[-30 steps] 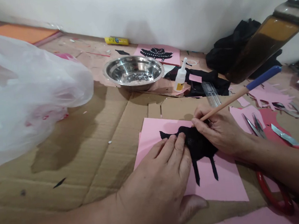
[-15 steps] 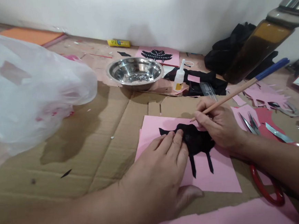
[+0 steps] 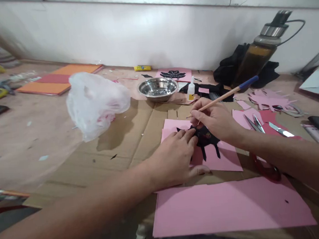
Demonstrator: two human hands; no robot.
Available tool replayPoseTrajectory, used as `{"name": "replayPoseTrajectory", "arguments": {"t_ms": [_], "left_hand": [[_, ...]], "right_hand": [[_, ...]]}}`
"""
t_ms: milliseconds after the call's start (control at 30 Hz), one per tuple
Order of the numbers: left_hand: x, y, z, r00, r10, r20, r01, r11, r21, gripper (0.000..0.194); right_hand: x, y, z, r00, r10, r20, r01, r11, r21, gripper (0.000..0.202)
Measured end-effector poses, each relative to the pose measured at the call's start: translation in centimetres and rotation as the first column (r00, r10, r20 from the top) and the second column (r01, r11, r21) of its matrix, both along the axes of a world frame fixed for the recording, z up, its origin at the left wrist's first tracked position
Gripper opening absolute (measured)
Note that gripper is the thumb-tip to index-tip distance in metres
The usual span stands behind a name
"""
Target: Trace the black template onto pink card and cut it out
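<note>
My left hand point(image 3: 175, 157) lies flat with its fingers stretched over the left part of a black paper cutout point(image 3: 209, 140). Under the cutout is a pink sheet of paper point(image 3: 228, 161), and two black strips point down from the cutout. A wooden pencil with a blue end point(image 3: 225, 96) is gripped in my right hand point(image 3: 216, 119), its tip pointing left. The right fingertips are at the cutout's upper edge; whether they touch it I cannot tell. Part of the cutout is hidden by both hands.
Behind the sheet stand a steel bowl point(image 3: 158, 88) and a small glue bottle point(image 3: 191, 90). A white plastic bag point(image 3: 97, 100) is to the left. Scissors point(image 3: 265, 170) lie partly beneath my right forearm. A tall bottle point(image 3: 256, 54) leans at the back right. Pink paper point(image 3: 224, 208) covers the front.
The view has tilted up and widened, showing more table and wall. My right hand has shifted left over the cutout, with the pencil still held; my left hand remains on the cutout.
</note>
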State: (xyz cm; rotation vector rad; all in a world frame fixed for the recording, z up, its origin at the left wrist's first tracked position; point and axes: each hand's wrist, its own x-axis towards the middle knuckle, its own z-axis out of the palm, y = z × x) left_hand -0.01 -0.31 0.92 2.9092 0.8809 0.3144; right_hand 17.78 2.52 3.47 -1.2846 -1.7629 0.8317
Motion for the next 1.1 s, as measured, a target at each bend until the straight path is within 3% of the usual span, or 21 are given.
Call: {"name": "replayPoseTrajectory", "arguments": {"t_ms": [167,300,400,567,700,900,1100], "left_hand": [[-0.1,0.1,-0.2,0.998,-0.015,0.068,0.017,0.999,-0.029,0.071],[-0.2,0.0,-0.2,0.988,-0.012,0.155,0.025,0.996,-0.083,0.079],[-0.5,0.2,-0.2,0.982,0.044,0.184,-0.015,0.988,-0.156,0.067],[-1.6,0.8,-0.8,0.986,0.071,0.153,-0.056,0.993,-0.100,0.053],[-2.2,1.0,-1.2,0.997,0.056,0.059,-0.052,0.997,-0.062,0.051],[-2.8,0.9,-1.6,0.998,0.022,0.065,-0.021,0.999,-0.024,0.051],[-3.0,0.8,-1.6,0.998,0.023,0.059,-0.023,1.000,0.000,0.057]], "right_hand": [[-1.3,0.1,-2.5,0.891,-0.245,-0.382,0.167,0.959,-0.228,0.012],[-1.0,0.5,-4.3,0.839,-0.246,-0.486,0.156,0.963,-0.219,0.017],[-0.9,0.5,-4.7,0.852,-0.267,-0.450,0.185,0.958,-0.218,0.014],[-1.2,0.6,-4.9,0.864,-0.279,-0.419,0.215,0.957,-0.194,0.011],[-1.3,0.5,-4.9,0.883,-0.272,-0.384,0.220,0.960,-0.173,0.009],[-0.7,-0.1,-4.4,0.909,-0.237,-0.342,0.207,0.970,-0.125,0.014],[-0.1,-0.4,-4.1,0.984,-0.177,0.000,0.176,0.982,0.070,0.021]]}}
